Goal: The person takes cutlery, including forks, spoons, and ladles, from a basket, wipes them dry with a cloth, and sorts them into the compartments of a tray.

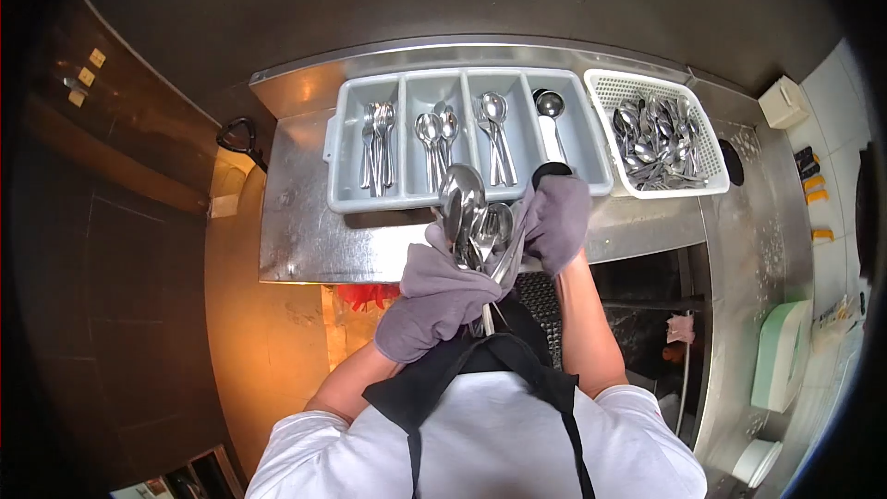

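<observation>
cloth-wrapped left hand grips a bundle of spoons over the worktop edge, before the tray; right hand, also in cloth, closes on the cloth's other end. steel looks stiff, slippery, best held by the handles.

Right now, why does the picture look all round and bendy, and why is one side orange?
In the head view a fisheye lens bows the steel counter and leaves black corners; a warm orange glow lights the floor lower left; glare shines on the bunch of spoons that the cloth-wrapped left hand holds.
</observation>
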`<state>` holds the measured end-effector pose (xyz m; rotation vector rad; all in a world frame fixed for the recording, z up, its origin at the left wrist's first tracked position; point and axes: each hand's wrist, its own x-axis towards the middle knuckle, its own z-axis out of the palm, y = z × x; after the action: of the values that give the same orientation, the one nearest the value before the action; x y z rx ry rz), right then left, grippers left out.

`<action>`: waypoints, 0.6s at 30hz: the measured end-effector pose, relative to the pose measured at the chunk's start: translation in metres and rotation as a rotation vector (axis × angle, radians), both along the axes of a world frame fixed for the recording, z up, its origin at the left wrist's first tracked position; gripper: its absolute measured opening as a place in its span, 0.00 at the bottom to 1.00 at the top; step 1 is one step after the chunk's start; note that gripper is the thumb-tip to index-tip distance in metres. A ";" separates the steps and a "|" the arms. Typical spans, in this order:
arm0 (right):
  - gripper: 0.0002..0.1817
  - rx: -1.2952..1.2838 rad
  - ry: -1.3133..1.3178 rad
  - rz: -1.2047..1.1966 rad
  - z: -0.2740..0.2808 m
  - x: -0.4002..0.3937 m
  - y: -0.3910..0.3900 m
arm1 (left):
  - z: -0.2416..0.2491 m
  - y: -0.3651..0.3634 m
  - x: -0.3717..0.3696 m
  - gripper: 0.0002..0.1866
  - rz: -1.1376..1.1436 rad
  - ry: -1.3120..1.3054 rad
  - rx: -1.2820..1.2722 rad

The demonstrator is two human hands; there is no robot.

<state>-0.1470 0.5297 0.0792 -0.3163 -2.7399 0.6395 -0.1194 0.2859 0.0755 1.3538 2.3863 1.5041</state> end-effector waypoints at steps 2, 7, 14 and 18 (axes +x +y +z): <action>0.08 -0.236 0.098 0.045 -0.064 -0.002 0.007 | 0.000 0.003 -0.003 0.12 -0.016 0.014 0.000; 0.12 -1.362 0.195 0.046 -0.020 0.028 -0.050 | -0.008 0.012 -0.008 0.12 -0.084 0.040 0.009; 0.11 -0.116 0.264 0.204 0.004 0.066 -0.056 | -0.020 0.011 -0.022 0.12 -0.239 -0.016 0.028; 0.09 -0.034 0.296 0.224 -0.021 0.060 -0.052 | -0.037 0.030 -0.021 0.10 -0.235 -0.038 0.110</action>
<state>-0.0865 0.4773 0.0587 0.0763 -2.4992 0.7265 -0.1402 0.3163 0.0381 1.5494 2.0632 1.5983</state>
